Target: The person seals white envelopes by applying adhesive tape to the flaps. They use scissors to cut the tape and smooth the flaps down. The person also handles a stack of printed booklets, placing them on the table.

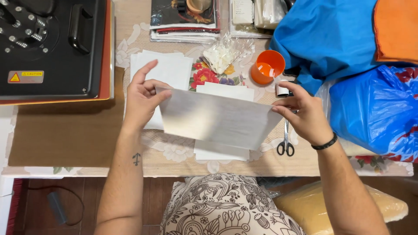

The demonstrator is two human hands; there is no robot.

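Head view: both hands pinch one white sheet (220, 118) by its short edges and hold it level above the counter (69, 139), the left hand (143, 98) at the left edge with its forefinger raised, the right hand (305, 114) at the right edge. Under the sheet lie two stacks of white paper (174, 69), with scissors (285, 141) just below the right hand and what looks like a tape roll (283, 90) above it. Farther out stand an orange cup (266, 67), a black press (52, 48) and blue bags (370, 109).
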